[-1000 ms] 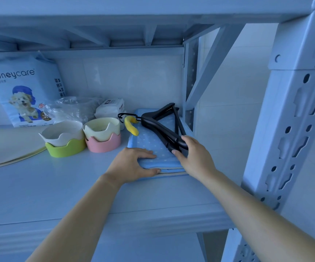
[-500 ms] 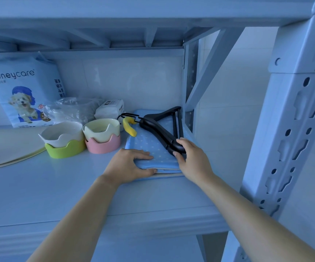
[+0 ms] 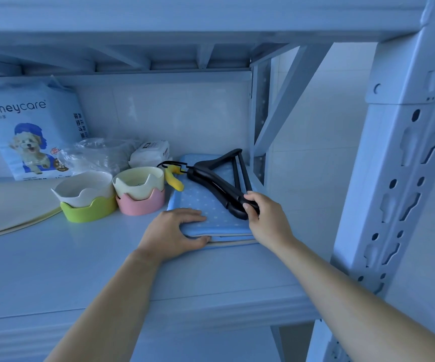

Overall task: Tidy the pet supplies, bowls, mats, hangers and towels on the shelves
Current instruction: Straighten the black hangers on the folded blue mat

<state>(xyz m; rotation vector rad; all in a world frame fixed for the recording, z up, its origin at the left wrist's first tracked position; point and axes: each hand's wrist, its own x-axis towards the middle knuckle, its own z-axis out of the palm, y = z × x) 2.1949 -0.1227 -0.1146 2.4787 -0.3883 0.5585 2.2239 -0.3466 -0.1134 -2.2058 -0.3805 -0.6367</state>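
A folded blue dotted towel [image 3: 211, 210] lies at the right end of the shelf [image 3: 54, 270]. My left hand [image 3: 170, 232] grips its near left corner, fingers on top and thumb at the front edge. A stack of black hangers [image 3: 219, 178] lies on the towel, hooks pointing left beside a yellow hook [image 3: 174, 178]. My right hand [image 3: 266, 219] grips the near end of the hangers. Left of the towel stand a pink-based bowl [image 3: 140, 194] and a green-based bowl [image 3: 85, 199].
A cream mat [image 3: 4, 207] lies at the left. A pet pad pack [image 3: 25, 131], a clear plastic bag [image 3: 99, 155] and a white wipes pack [image 3: 151, 154] stand at the back. The rack's upright post [image 3: 404, 178] rises at the right.
The towel and hangers have slid a little further back on the shelf, and both hands moved with them. The grips look the same.
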